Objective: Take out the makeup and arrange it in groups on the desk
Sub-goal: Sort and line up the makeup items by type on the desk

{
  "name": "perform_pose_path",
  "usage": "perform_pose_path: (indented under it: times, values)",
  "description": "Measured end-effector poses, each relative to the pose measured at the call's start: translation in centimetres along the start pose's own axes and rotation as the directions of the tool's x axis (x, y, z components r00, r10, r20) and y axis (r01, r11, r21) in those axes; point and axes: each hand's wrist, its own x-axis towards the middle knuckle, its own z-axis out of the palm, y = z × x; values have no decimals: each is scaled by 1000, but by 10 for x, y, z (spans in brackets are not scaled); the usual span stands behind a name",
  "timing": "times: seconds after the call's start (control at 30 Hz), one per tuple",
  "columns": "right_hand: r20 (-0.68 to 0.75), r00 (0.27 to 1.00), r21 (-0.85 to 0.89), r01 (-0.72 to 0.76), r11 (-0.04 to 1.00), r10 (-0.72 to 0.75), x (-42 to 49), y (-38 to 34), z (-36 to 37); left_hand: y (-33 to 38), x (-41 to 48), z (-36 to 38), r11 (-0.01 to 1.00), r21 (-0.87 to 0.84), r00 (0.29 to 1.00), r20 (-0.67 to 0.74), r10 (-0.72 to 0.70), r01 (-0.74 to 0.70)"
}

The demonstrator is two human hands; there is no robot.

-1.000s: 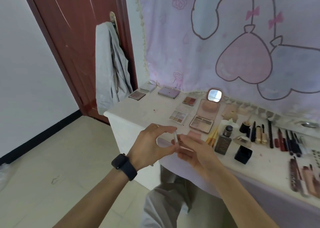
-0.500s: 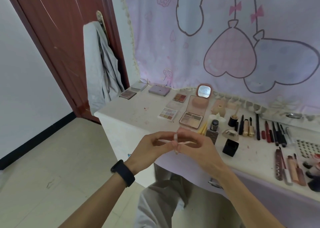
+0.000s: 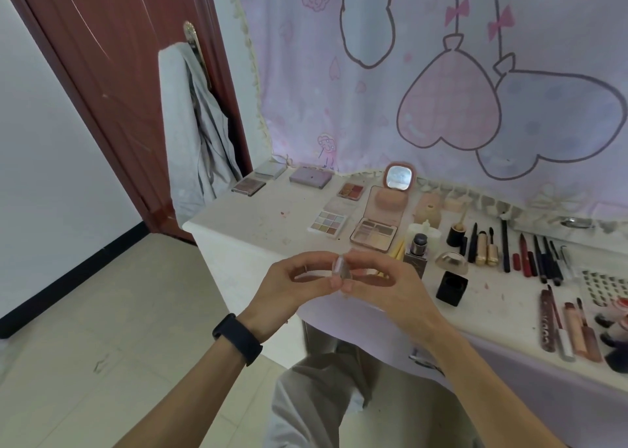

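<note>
My left hand and my right hand meet in front of the desk's near edge, and both pinch a small clear, flat makeup item between their fingertips. On the white desk lie eyeshadow palettes, an open pink compact with a mirror, a small bottle, a black cube-shaped pot, a row of pencils and lipsticks and lip glosses.
A red-brown door with a grey garment on its handle stands at the left. A lilac cartoon cloth covers the wall behind the desk. My lap is below the hands, over a tiled floor.
The hands have stayed together on the small clear item and turned it slightly. My view has shifted a little to the right, bringing more of the desk's right side in.
</note>
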Motion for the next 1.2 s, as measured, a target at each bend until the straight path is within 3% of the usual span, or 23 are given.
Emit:
perform_pose_path:
  times: [0.07, 0.13, 0.23, 0.3, 0.43, 0.7, 0.8, 0.87, 0.97, 1.07, 1.2]
  values:
    - [-16, 987, 151, -155, 976, 159, 5, 2, 3, -3, 0, 2, 999, -23, 998, -57, 31, -32]
    - [5, 956, 242, -286, 927, 294, 9, 2, 6, -6, 1, 5, 995, 75, 990, -117, 79, -70]
    - [14, 963, 181, -267, 946, 269, 14, 3, 11, -10, -1, 4, 949, 269, 976, -96, 197, -165]
    - [-10, 972, 167, -228, 959, 233, 16, 3, 13, -8, -1, -2, 946, 277, 980, -60, 191, -168]
    - [-51, 981, 203, -175, 963, 189, 16, 5, 20, 1, 1, -14, 979, 195, 998, -29, 61, -54]
    - [-231, 967, 114, -86, 990, 111, 10, 13, 37, 2, -2, -27, 995, 60, 987, -136, 87, -80]
    - [-239, 962, 136, -104, 985, 134, 9, 15, 40, 1, -1, -33, 995, -51, 980, -181, 78, -89]
    - [-178, 964, 259, -148, 954, 198, 9, 16, 41, 2, 1, -40, 990, -120, 980, -189, 55, -78]
    - [-84, 929, 635, -228, 738, 360, 9, 14, 45, 3, 4, -49, 972, -235, 991, -136, -9, -24]
    - [-77, 897, 700, -263, 664, 436, 10, 16, 49, 1, 8, -56, 935, -354, 995, -73, -61, 32]
    - [-166, 882, 666, -230, 710, 441, 13, 24, 62, -6, 13, -54, 885, -459, 980, -124, -155, 82]
